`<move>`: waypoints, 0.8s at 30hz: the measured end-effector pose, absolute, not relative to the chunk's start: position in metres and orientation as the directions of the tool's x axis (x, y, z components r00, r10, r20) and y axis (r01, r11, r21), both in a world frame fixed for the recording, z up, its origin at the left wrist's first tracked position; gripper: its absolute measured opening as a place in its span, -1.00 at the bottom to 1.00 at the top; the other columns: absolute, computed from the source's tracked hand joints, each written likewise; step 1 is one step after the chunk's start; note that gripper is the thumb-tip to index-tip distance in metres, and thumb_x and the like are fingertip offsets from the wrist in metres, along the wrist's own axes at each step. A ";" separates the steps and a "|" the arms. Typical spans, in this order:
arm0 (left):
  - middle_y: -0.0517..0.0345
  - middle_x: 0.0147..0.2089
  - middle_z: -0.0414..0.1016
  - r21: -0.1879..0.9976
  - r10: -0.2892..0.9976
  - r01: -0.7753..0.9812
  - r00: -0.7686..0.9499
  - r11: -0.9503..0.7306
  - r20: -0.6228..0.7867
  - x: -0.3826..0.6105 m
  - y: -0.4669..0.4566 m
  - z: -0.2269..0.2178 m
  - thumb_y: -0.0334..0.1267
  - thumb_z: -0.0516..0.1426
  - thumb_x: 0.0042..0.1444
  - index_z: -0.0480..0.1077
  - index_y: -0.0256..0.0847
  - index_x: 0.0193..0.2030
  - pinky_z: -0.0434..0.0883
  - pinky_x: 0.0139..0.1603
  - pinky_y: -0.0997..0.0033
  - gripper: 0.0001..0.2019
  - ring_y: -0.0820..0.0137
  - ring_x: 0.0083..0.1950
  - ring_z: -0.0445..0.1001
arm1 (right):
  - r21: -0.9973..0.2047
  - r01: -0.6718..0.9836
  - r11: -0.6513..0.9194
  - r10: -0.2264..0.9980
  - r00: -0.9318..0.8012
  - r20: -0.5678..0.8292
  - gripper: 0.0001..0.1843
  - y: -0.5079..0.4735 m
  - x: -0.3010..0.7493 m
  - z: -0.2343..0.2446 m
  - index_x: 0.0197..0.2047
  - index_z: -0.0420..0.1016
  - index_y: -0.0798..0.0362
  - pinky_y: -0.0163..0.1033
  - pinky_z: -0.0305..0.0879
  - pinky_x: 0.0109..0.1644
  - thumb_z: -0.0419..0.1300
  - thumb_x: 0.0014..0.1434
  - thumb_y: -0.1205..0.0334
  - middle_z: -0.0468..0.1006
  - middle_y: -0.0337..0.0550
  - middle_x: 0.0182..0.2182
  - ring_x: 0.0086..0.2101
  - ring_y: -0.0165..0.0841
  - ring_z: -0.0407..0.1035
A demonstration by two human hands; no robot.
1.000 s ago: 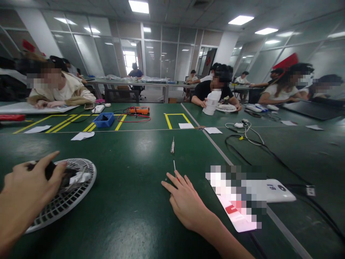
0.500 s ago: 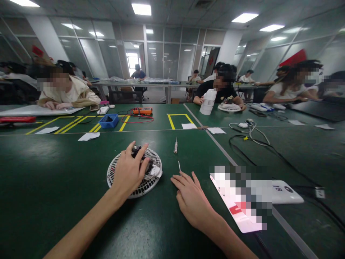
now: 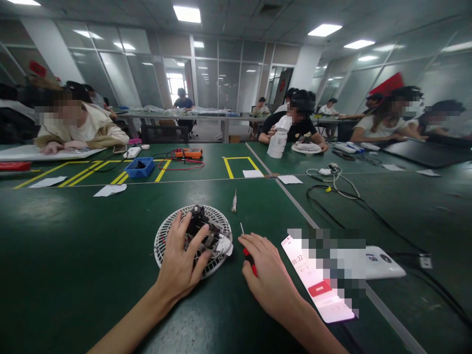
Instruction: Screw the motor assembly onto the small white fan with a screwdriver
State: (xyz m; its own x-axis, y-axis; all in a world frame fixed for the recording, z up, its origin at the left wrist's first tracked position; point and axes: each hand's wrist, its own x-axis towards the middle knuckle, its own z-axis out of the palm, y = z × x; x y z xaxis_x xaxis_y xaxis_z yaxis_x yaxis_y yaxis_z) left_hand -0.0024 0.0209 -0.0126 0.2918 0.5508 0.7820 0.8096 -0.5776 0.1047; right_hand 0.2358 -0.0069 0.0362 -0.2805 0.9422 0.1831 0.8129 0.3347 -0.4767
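Note:
My left hand (image 3: 184, 255) grips the dark motor assembly (image 3: 206, 231) with its fingers spread around it. That assembly sits on a round white fan grille (image 3: 165, 223), which lies on the green table; a white piece shows at its right side. To the right, my right hand (image 3: 263, 268) curls over a screwdriver with a red and black handle (image 3: 250, 256). Its thin metal shaft points away from me, and part of the handle is hidden under the fingers. Farther off lies a small clear-handled screwdriver (image 3: 234, 202), untouched.
A lit phone (image 3: 313, 285) and a white device (image 3: 387, 263) lie at my right, with cables (image 3: 372, 206) beyond. A blue bin (image 3: 139, 168), an orange multimeter (image 3: 189, 153) and paper slips (image 3: 110, 190) are farther away. Across the table, a person holds a white part (image 3: 278, 140).
The fan grille and motor have shifted right along the table with my left hand. My right hand has come over the screwdriver, and its red handle now shows between thumb and fingers.

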 end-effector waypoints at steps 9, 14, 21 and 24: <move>-0.05 0.59 -0.07 -0.088 0.307 0.688 0.430 -0.720 0.849 0.004 0.007 -0.015 -0.36 0.26 0.17 0.44 -0.18 0.20 0.01 0.51 -0.42 -0.57 -0.25 0.59 -0.15 | -0.610 0.580 0.540 0.836 -0.283 0.470 -0.56 -0.017 0.229 0.037 0.10 0.55 0.00 0.08 0.32 0.26 0.12 0.20 0.44 0.64 -0.03 0.07 0.09 -0.18 0.49; -0.14 0.24 0.48 -0.178 0.224 0.641 0.495 -0.747 0.839 0.011 0.002 -0.012 -0.45 0.27 0.15 0.48 -0.29 0.13 0.20 0.49 -0.19 -0.62 0.01 0.49 0.20 | -0.578 0.511 0.636 0.762 -0.301 0.573 -0.56 -0.020 0.225 0.038 0.08 0.54 -0.04 0.06 0.36 0.21 0.13 0.18 0.48 0.66 -0.06 0.03 0.04 -0.20 0.52; -0.09 0.05 0.63 -0.161 0.199 0.591 0.497 -0.791 0.845 0.009 0.002 -0.011 -0.53 0.25 0.16 0.48 -0.39 0.12 0.35 0.34 -0.06 -0.64 0.13 0.26 0.46 | -0.539 0.429 0.725 0.685 -0.364 0.631 -0.55 -0.023 0.225 0.040 0.08 0.52 -0.04 0.03 0.34 0.20 0.13 0.17 0.49 0.67 -0.07 0.00 0.00 -0.24 0.54; -0.08 0.02 0.65 -0.121 0.194 0.573 0.457 -0.811 0.868 0.008 0.001 -0.012 -0.55 0.28 0.12 0.50 -0.37 0.10 0.39 0.28 -0.02 -0.63 0.16 0.20 0.50 | -0.543 0.392 0.743 0.669 -0.391 0.633 -0.54 -0.024 0.224 0.040 0.09 0.51 -0.04 0.01 0.31 0.23 0.14 0.16 0.50 0.67 -0.09 0.01 0.01 -0.27 0.54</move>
